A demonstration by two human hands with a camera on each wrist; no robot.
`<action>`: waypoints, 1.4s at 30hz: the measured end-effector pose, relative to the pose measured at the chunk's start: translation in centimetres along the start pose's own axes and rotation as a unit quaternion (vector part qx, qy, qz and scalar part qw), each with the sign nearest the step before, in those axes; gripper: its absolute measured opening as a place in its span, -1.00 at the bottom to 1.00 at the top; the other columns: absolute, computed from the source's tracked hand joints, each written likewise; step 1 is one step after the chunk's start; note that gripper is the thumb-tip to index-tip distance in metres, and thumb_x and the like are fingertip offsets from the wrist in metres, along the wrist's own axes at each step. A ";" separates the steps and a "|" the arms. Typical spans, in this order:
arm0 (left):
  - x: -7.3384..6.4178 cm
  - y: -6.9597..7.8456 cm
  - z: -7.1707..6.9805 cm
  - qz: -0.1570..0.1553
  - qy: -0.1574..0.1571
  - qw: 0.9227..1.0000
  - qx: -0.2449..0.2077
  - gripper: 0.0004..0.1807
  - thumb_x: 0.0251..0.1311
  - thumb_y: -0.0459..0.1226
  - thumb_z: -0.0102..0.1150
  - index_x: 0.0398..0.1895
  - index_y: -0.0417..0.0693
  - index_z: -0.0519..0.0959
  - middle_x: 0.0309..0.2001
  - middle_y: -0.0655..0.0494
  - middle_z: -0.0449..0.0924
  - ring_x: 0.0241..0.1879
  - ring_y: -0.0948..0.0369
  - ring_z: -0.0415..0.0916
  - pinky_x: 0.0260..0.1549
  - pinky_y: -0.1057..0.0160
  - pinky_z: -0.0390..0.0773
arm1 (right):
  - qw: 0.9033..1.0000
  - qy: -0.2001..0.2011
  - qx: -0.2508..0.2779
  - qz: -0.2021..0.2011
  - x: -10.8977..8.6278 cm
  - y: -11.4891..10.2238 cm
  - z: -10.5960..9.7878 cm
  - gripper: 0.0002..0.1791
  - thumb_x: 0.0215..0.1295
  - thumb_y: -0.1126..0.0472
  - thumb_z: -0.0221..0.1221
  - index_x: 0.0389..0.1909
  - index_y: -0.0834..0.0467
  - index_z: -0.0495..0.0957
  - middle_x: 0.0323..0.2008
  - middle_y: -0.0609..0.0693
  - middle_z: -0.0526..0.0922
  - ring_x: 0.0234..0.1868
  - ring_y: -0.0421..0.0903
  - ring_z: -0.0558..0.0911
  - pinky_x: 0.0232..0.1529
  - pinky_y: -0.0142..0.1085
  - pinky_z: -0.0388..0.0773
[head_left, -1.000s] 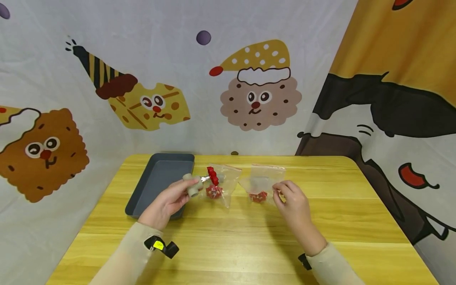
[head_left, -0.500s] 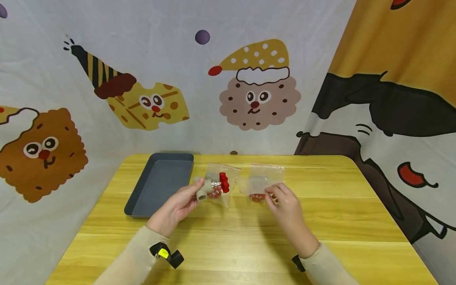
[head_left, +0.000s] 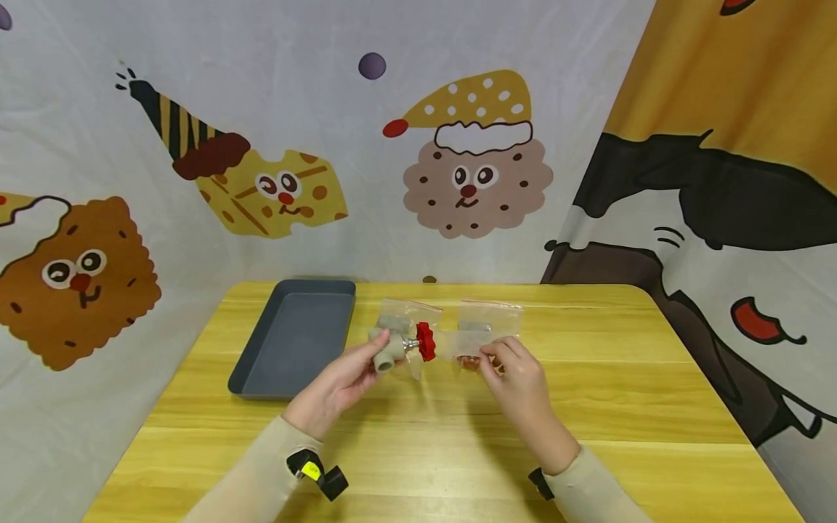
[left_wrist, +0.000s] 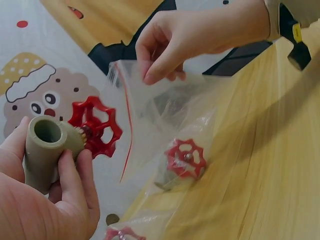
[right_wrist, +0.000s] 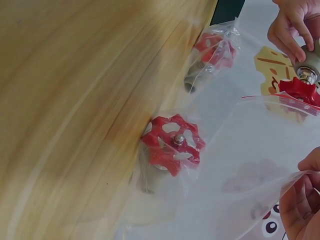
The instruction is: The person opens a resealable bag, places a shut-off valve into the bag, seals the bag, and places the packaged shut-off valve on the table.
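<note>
My left hand (head_left: 343,385) grips a grey plastic valve (left_wrist: 42,160) by its pipe body. The valve's red handwheel (head_left: 426,341) points right, towards the other hand. Between thumb and fingers my right hand (head_left: 519,378) pinches a clear zip bag (left_wrist: 150,105) with a red seal line. In the right wrist view, the handwheel is close to the bag's mouth; whether they touch I cannot tell. On the table behind the hands lie two similar valves in clear bags, the right one (right_wrist: 175,142) and the left one (right_wrist: 215,50).
A dark grey tray (head_left: 237,385) stands at the back left of the wooden table (head_left: 418,457). Behind the table hangs a white cloth (head_left: 301,58) printed with cartoon figures.
My left hand has moved right with the valve, turning its handwheel towards the bag. My right hand has shifted left with the bag, so the two are closer together.
</note>
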State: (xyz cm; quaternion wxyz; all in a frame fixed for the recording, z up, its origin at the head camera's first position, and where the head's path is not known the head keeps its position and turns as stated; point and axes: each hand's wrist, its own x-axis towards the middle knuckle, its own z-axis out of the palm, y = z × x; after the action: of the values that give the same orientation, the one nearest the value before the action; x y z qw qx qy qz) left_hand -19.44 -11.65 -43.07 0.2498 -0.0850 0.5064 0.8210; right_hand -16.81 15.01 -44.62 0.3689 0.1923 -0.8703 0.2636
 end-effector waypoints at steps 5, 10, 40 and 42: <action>0.2 -0.3 0.8 0.013 0.017 1.000 -0.019 -0.32 0.31 -0.06 0.07 0.30 -0.36 0.19 -0.12 0.08 0.48 -0.22 0.27 0.57 -0.23 0.53 0.52 | 1.000 0.002 0.005 0.002 -0.1 -0.1 0.2 -0.88 -0.09 0.44 0.35 -0.50 0.21 0.64 -0.45 -0.03 0.60 -0.53 -0.23 0.56 -0.56 -0.45 0.53; 0.4 -0.7 1.6 0.010 0.018 0.999 -0.039 -0.31 0.30 -0.06 0.08 0.32 -0.30 0.17 -0.05 0.04 0.44 -0.19 0.27 0.57 -0.18 0.51 0.53 | 1.000 0.001 0.018 0.007 -0.1 -0.5 0.3 -0.87 -0.09 0.46 0.32 -0.50 0.20 0.64 -0.46 -0.03 0.62 -0.54 -0.24 0.56 -0.58 -0.48 0.51; 0.1 -1.5 2.4 -0.036 -0.005 0.999 -0.025 -0.30 0.28 -0.06 0.11 0.34 -0.27 0.18 0.03 -0.04 0.41 -0.14 0.26 0.54 -0.10 0.41 0.56 | 0.999 -0.015 -0.038 -0.022 0.0 -0.6 0.6 -0.90 0.02 0.32 0.36 -0.40 0.15 0.66 -0.40 0.00 0.70 -0.42 -0.15 0.66 -0.44 -0.37 0.61; 0.2 -1.5 2.4 -0.035 -0.004 0.999 -0.025 -0.30 0.28 -0.06 0.12 0.34 -0.28 0.19 0.04 -0.05 0.40 -0.14 0.26 0.54 -0.10 0.41 0.56 | 0.998 -0.016 -0.046 -0.035 0.0 -0.7 0.6 -0.87 0.00 0.31 0.38 -0.39 0.14 0.68 -0.37 -0.01 0.70 -0.34 -0.10 0.66 -0.36 -0.30 0.63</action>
State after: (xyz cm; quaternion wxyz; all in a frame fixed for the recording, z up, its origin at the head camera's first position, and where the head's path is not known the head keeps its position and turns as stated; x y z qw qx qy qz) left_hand -18.54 -8.91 -43.20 0.2781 -0.1054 0.4818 0.8243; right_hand -16.75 14.16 -44.76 0.3725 0.2095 -0.8800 0.2072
